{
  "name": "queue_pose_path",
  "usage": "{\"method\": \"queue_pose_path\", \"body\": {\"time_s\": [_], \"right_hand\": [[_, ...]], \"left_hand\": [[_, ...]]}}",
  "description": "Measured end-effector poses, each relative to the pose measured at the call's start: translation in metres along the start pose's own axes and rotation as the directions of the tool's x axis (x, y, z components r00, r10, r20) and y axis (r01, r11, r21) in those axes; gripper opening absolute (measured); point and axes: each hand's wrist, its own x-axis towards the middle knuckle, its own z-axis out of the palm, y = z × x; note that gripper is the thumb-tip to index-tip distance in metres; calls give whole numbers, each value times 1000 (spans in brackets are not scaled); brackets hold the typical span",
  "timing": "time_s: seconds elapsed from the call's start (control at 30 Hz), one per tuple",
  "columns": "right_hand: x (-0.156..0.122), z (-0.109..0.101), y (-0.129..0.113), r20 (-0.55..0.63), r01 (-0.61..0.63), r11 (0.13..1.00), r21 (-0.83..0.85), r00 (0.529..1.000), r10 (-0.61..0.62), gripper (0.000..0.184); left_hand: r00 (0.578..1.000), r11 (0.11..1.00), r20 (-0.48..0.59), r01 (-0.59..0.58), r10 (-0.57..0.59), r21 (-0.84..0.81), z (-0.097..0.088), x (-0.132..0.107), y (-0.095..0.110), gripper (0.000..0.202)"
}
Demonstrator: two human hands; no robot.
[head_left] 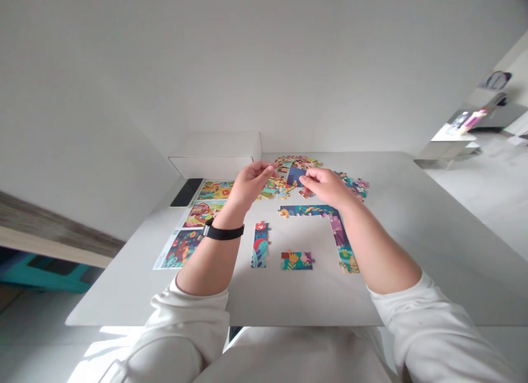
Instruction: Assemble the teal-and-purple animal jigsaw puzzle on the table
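My right hand (325,186) pinches a dark blue puzzle piece (294,177) between thumb and fingers, above the far part of the table. My left hand (249,182), with a black wristband, is raised to the left of it, fingers curled and thumb close to them; whatever is in that pinch, if anything, I cannot make out. Below the hands lies a partly joined puzzle: a dark blue top strip (307,210), a right-hand strip (342,243), a separate left strip (259,245) and a short bottom strip (297,261).
Loose pieces form a pile (274,188) behind my hands and another (357,185) to the right. At left are a sheet with printed pictures (175,257) and a black phone (186,192). A white box (214,146) stands against the wall on the white table (412,223).
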Motion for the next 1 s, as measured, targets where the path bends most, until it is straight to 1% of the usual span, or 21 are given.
{"method": "queue_pose_path", "body": {"time_s": [0.13, 0.2, 0.33, 0.4, 0.43, 0.5, 0.53, 0.6, 0.67, 0.73, 0.8, 0.87, 1.0], "right_hand": [[-1, 11, 6, 30, 16, 996, -86, 999, -14, 44], [-3, 15, 6, 43, 9, 994, -108, 999, -5, 41], [-5, 18, 7, 65, 24, 992, -128, 998, -16, 40], [-4, 18, 10, 33, 80, 988, -130, 997, -76, 35], [-4, 19, 12, -3, 126, 983, -135, 992, -127, 30], [-4, 20, 14, -80, 250, 954, -167, 961, -265, 23], [-4, 20, 14, -101, 320, 927, -196, 933, -344, 25], [-5, 23, 12, -83, 450, 853, -266, 870, -485, 33], [-8, 27, 8, -30, 532, 782, -324, 821, -571, 34], [-10, 33, 6, -1, 562, 740, -369, 796, -605, 30], [-12, 40, 6, 5, 565, 719, -404, 788, -616, 27], [-12, 46, 7, 15, 560, 709, -429, 789, -614, 26], [-7, 53, 6, 65, 561, 696, -448, 797, -600, 28]], "left_hand": [[993, 998, 114, -5, -3, 69, 2, 1, -3, 53], [989, 997, 145, 2, -13, 74, 5, 1, -5, 50], [988, 999, 157, 6, -14, 52, 5, 3, -9, 38], [989, 998, 146, 6, -14, 55, 2, 3, -9, 34], [990, 998, 138, 9, -17, 59, 0, 3, -8, 33], [991, 998, 132, 20, -29, 67, -5, 2, -5, 32], [990, 997, 134, 25, -35, 75, -8, 2, -3, 32], [988, 995, 148, 32, -46, 98, -13, 0, 1, 31], [985, 990, 168, 27, -50, 135, -18, -1, 3, 29], [980, 982, 188, 23, -59, 188, -23, -1, 3, 27], [975, 970, 206, 30, -81, 240, -27, -2, 1, 23], [970, 963, 218, 47, -108, 266, -32, -3, -2, 19], [963, 963, 231, 80, -142, 257, -42, -8, -8, 16]]}}
